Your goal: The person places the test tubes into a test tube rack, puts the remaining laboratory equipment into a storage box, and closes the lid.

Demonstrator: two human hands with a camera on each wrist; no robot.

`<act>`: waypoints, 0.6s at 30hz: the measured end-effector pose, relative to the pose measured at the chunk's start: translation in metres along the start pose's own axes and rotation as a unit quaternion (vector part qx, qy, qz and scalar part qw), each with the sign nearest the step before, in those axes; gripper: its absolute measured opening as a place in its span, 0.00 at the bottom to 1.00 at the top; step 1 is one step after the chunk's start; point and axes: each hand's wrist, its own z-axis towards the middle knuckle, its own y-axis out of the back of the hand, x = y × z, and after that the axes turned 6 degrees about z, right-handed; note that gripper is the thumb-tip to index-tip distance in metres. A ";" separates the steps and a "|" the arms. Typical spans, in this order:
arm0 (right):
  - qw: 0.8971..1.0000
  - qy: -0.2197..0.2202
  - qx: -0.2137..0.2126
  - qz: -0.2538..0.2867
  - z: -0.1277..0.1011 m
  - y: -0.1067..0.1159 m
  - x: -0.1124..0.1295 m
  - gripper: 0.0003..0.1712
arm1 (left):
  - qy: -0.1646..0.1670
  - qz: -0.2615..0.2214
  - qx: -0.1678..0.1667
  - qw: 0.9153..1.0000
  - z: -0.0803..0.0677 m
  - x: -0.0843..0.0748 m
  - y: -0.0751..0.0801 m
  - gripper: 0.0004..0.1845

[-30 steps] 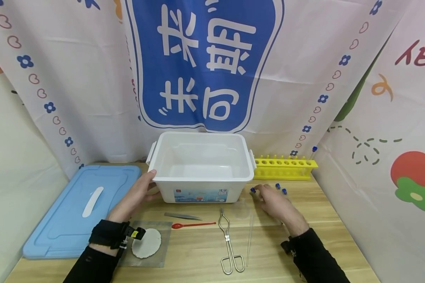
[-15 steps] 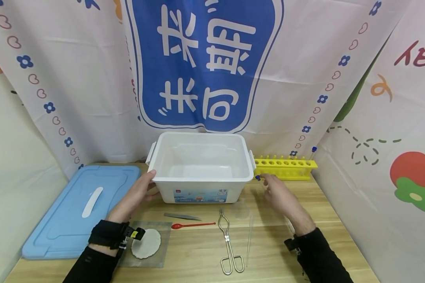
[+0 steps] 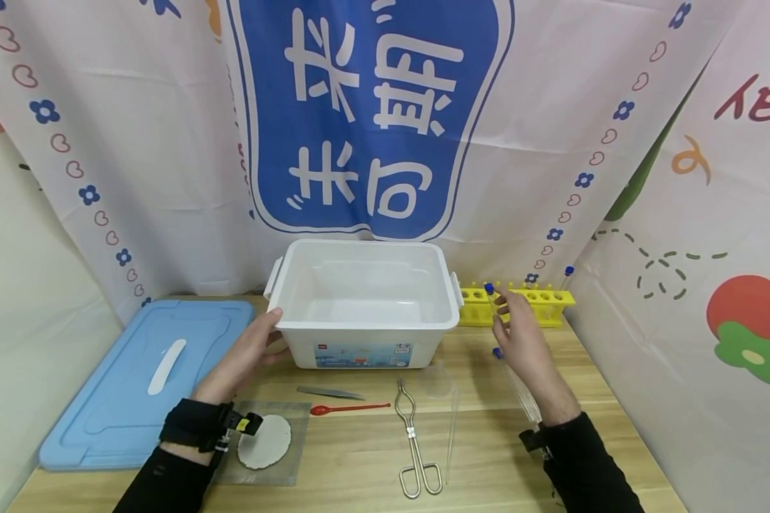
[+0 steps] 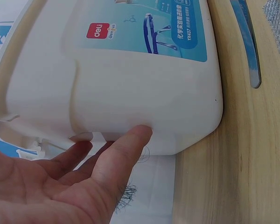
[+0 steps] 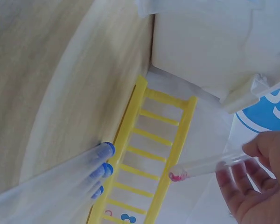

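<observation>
Right hand (image 3: pixel 520 331) is up off the bench, fingers and thumb pinching a clear test tube (image 5: pixel 207 164) with a pink-stained bottom, held just above the yellow rack (image 3: pixel 539 299). That rack sits at the far right corner of the bench, right against the hanging cloth. In the head view the tube's blue cap (image 3: pixel 488 288) shows just over the rack's left end. More blue-capped tubes (image 5: pixel 91 170) lie flat on the wood just beside the rack's front edge, packed side by side.

Left hand (image 3: pixel 250 353) is flat against the near left corner of the white tub (image 3: pixel 366 285), fingers straight, thumb pressed to the wall under the rim, gripping nothing. The tub stands open in the middle of the bench toward the far edge, a printed label on its front.

Along the near half of the bench: metal tongs (image 3: pixel 413 442), a thin glass rod (image 3: pixel 452 434) just to their right, a red spoon (image 3: pixel 349 408), grey tweezers (image 3: pixel 330 392), and a wire mat with a white disc (image 3: pixel 266 442) at the left wrist. The light blue lid (image 3: pixel 141 377) lies flat at the left end.

The bench (image 3: pixel 359 470) is pale wood. Behind it hangs a white banner (image 3: pixel 372 114) with a big blue panel and white characters, little flowers and hearts round it; printed cloths close off both sides.
</observation>
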 end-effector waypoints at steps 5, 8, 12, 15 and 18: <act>0.999 -0.003 -0.044 0.020 0.000 0.009 0.000 0.35 | -0.001 0.000 0.002 1.000 0.000 0.000 0.000 0.49; 0.997 -0.013 -0.067 0.045 0.000 0.013 0.001 0.34 | 0.000 0.000 0.002 1.000 0.000 -0.001 0.000 0.49; 0.991 -0.027 -0.103 0.085 0.000 0.019 0.003 0.32 | 0.002 -0.002 0.001 1.000 0.000 -0.001 0.000 0.49; 0.984 -0.031 -0.130 0.114 0.001 0.023 0.005 0.30 | 0.002 -0.005 0.001 1.000 -0.001 0.000 0.000 0.49; 0.978 -0.038 -0.154 0.134 0.002 0.027 0.006 0.27 | 0.000 -0.009 0.001 1.000 -0.001 0.000 -0.001 0.49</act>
